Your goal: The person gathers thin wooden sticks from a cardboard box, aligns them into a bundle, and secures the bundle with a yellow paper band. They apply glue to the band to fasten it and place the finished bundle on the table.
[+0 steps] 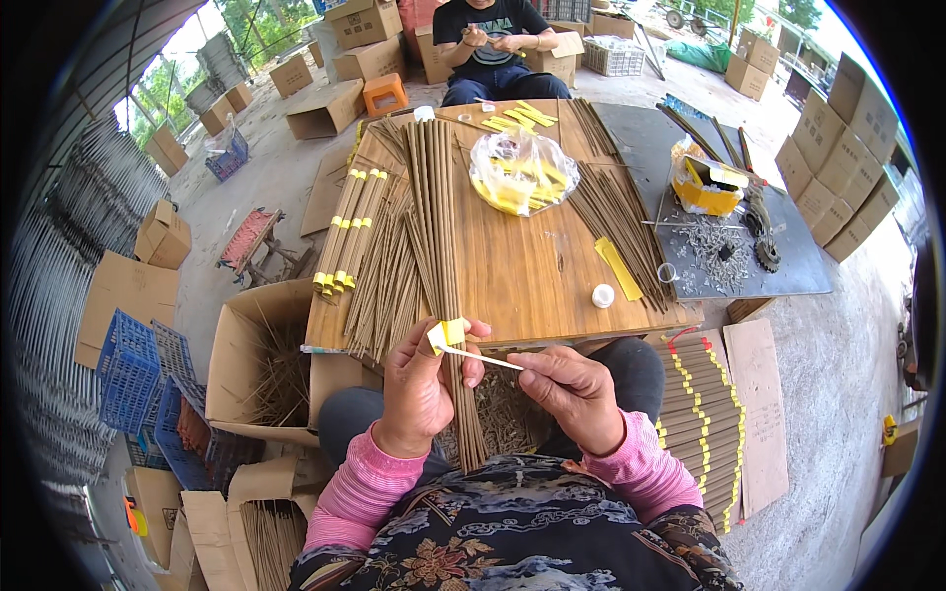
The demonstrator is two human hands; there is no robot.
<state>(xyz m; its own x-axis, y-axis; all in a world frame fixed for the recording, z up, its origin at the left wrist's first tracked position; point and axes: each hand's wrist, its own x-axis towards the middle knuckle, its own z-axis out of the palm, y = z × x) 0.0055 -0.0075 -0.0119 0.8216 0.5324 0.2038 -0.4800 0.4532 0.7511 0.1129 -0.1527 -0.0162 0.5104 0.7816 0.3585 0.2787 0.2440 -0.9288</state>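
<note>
My left hand (414,396) is closed around a bundle of thin brown sticks, like incense sticks (434,217), which slants away from my lap over the table's near edge. A yellow paper band (451,333) circles the bundle at my fingers, with a pale flap standing out by my left thumb. Pinched in my right hand (576,394) is a slim white applicator stick (491,360), its tip at the paper flap. Loose brown sticks (382,286) and yellow-banded bundles (347,231) lie left of the held bundle. A small white pot (603,295) stands on the table beside a yellow paper strip (618,269).
A plastic bag of yellow strips (522,175) lies on the wooden table (512,281). An open carton (258,364) and blue crates (130,369) stand at left. Banded bundles (702,424) lie low at right. A person (493,44) sits across the table.
</note>
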